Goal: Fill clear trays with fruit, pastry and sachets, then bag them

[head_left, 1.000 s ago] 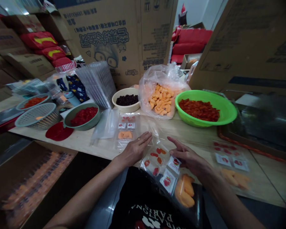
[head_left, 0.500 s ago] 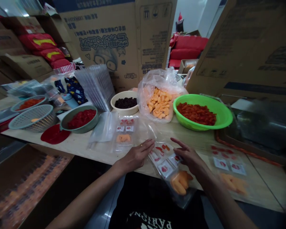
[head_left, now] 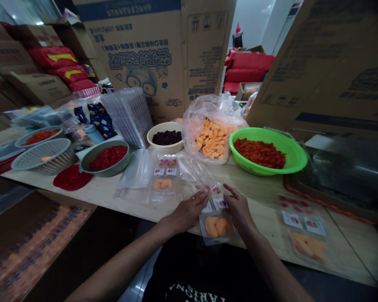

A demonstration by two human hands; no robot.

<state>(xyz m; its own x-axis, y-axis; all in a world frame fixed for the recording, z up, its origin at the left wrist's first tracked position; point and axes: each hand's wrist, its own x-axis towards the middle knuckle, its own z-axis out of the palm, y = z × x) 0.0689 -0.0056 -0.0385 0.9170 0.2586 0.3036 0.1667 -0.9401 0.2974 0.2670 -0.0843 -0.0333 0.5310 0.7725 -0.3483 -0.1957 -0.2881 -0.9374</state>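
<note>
A clear divided pack (head_left: 216, 226) lies at the table's front edge, with orange pieces in its near section, white sachets in the middle and red pieces behind. My left hand (head_left: 190, 211) rests flat on its left side, fingers stretched out together. At its right side is my right hand (head_left: 237, 206), thumb and fingers apart, touching the pack's edge. Loose clear plastic film (head_left: 192, 167) spreads behind the pack. A second filled pack (head_left: 163, 183) lies to the left, and another (head_left: 304, 226) lies to the right.
Behind stand a green bowl of red-orange pieces (head_left: 297, 157), a bag of orange pieces (head_left: 211, 140), a cream bowl of dark pieces (head_left: 165, 147) and a grey-green bowl of red pieces (head_left: 113, 170). Tall cardboard (head_left: 201, 50) rises behind. An open carton (head_left: 47, 247) is at lower left.
The pack has straightened and moved back and left onto the table. My right hand has shifted left with it; my left hand has moved slightly right and nearer to me.
</note>
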